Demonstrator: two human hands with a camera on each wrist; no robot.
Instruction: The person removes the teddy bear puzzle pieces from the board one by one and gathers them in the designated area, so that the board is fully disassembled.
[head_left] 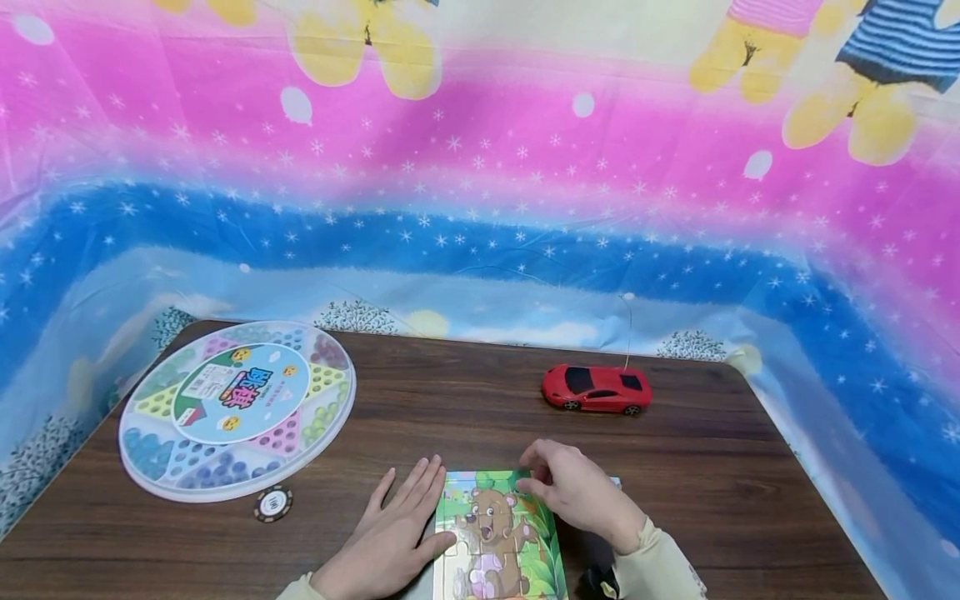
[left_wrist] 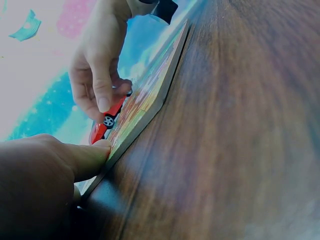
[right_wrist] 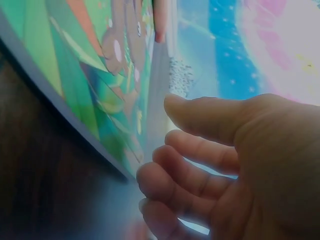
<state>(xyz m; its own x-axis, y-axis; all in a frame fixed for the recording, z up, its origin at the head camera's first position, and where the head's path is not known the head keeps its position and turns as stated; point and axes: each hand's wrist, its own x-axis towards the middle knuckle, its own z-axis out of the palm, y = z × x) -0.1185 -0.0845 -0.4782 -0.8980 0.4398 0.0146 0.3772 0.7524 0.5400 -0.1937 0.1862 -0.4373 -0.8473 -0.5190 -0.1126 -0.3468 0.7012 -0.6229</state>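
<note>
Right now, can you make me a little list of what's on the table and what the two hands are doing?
Table: dark wooden table
Puzzle: bear jigsaw puzzle, lying flat at the near edge
Left hand: left hand flat on the table, thumb touching the puzzle's left side
Right hand: right hand with curled fingers, resting on the puzzle's top right corner
Car: red toy car, beyond the puzzle, untouched
Board game: round marble game, far left
Chip: small round chip, just in front of the game
</note>
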